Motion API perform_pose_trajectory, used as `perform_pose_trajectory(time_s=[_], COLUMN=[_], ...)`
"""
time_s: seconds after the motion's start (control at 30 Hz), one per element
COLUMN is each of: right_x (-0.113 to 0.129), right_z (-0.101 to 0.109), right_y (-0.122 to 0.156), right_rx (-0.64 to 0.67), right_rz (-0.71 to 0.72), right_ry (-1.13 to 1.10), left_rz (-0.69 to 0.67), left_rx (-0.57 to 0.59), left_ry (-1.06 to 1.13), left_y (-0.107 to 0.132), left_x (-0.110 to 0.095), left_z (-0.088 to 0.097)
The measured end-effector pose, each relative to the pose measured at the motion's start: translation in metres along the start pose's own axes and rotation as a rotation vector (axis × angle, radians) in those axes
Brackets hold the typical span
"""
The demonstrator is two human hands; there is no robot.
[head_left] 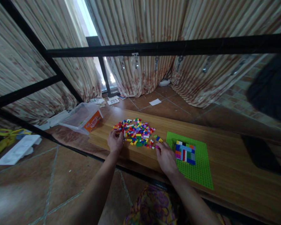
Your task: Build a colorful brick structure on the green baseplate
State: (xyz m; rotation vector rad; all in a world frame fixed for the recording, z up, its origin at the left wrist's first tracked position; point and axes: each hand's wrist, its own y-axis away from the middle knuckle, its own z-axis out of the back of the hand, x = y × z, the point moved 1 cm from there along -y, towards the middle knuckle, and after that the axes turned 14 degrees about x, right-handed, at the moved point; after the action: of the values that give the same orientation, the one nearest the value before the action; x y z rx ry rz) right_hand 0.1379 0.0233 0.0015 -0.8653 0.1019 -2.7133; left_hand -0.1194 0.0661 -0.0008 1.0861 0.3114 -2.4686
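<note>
A pile of small, multicoloured toy bricks (140, 132) lies spread on the wooden tabletop. At its left edge is my left hand (115, 141), fingers bent and touching the bricks, with a gap between thumb and forefinger. My right hand (166, 157) is at the pile's right side, its fingertips closed on a pink toy brick (157, 146). Beside that hand lies a green baseplate (202, 168). A flat, roughly square block of joined bricks (185, 152) in blue, red, white and orange sits on the plate, partly beside my right hand's knuckles.
A clear plastic box (77, 117) with an orange label stands at the table's left end. A dark flat object (262, 156) lies on the table (227, 156) to the right. Black metal bars (154, 48) cross in front of the curtains. White foam pieces (17, 150) lie at left.
</note>
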Motion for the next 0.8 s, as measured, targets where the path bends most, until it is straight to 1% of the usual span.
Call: perform_pose_trajectory(time_s=[0.1, 0.2, 0.4, 0.53, 0.6, 0.67, 0.73, 0.77, 0.8], right_x=[-0.001, -0.002, -0.001, 0.005, 0.009, 0.013, 0.014, 0.014, 0.013], right_z=[-0.003, -0.004, 0.0, 0.01, 0.015, 0.019, 0.022, 0.023, 0.025], right_y=[-0.006, -0.006, 0.004, 0.013, 0.02, 0.028, 0.039, 0.045, 0.052], right_rx=[0.004, 0.002, -0.044, -0.094, -0.102, -0.096, -0.088, -0.089, -0.09], right_rz=[-0.011, -0.012, 0.014, 0.007, 0.008, 0.009, 0.001, -0.008, -0.019], right_ry=[0.034, 0.037, -0.062, -0.128, -0.167, -0.211, -0.261, -0.287, -0.312], left_rz=[-0.045, -0.062, -0.069, -0.1, -0.126, -0.123, -0.102, -0.1, -0.116], left_rx=[-0.014, -0.012, -0.017, -0.063, -0.106, -0.162, -0.175, -0.157, -0.105], left_ry=[-0.011, -0.031, -0.02, -0.016, -0.02, -0.007, 0.03, 0.05, 0.075], left_y=[0.0, 0.0, -0.001, -0.004, -0.007, -0.007, 0.001, 0.009, 0.022], left_x=[0.002, 0.003, 0.002, 0.005, 0.006, 0.005, 0.0, -0.004, -0.008], left_z=[-0.002, -0.003, -0.001, 0.0, 0.002, 0.005, 0.006, 0.005, 0.002])
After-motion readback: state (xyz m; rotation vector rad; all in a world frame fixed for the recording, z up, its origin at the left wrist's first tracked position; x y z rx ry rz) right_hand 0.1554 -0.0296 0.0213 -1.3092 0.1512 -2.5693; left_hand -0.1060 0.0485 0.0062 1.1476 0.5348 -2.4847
